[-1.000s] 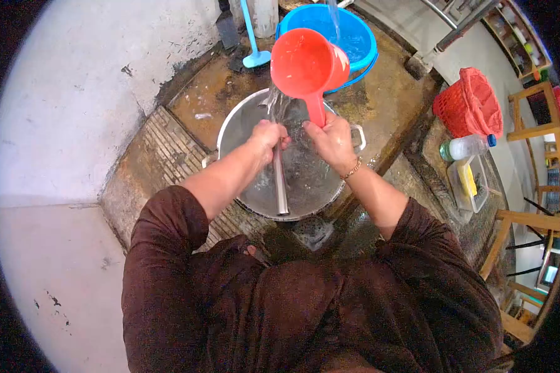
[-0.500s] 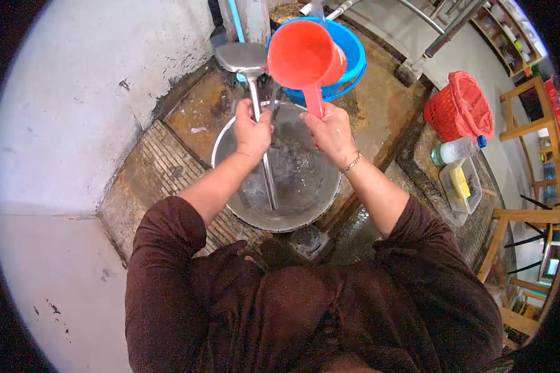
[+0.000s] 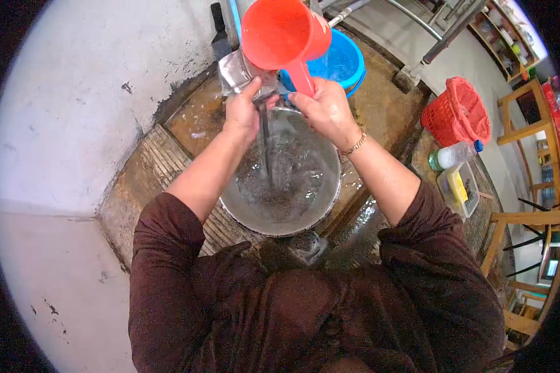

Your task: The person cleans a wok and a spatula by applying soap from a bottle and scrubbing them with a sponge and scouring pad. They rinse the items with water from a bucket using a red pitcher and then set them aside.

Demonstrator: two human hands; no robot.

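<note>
My left hand (image 3: 242, 112) is closed around a metal wok spatula (image 3: 235, 71), near its blade. The spatula's handle slants down over a large metal basin (image 3: 246, 214) with water in it. My right hand (image 3: 326, 115) grips the handle of a red plastic water dipper (image 3: 277, 34), raised and tilted over the spatula blade. Water runs over the blade, partly hidden behind the dipper. Behind the dipper stands a blue bucket (image 3: 345, 62), its left side covered from view.
To the right are a red basket (image 3: 438, 115) with a red liner, a plastic bottle (image 3: 455, 154) and a clear box (image 3: 470, 199) holding something yellow. A wall (image 3: 93, 112) rises at left. Wooden chairs (image 3: 522, 217) stand at far right. A drain (image 3: 306, 245) lies below the basin.
The dipper has moved up and left and tipped over the spatula. The spatula blade has dropped and turned, and water now splashes over it. The floor by the drain looks wetter.
</note>
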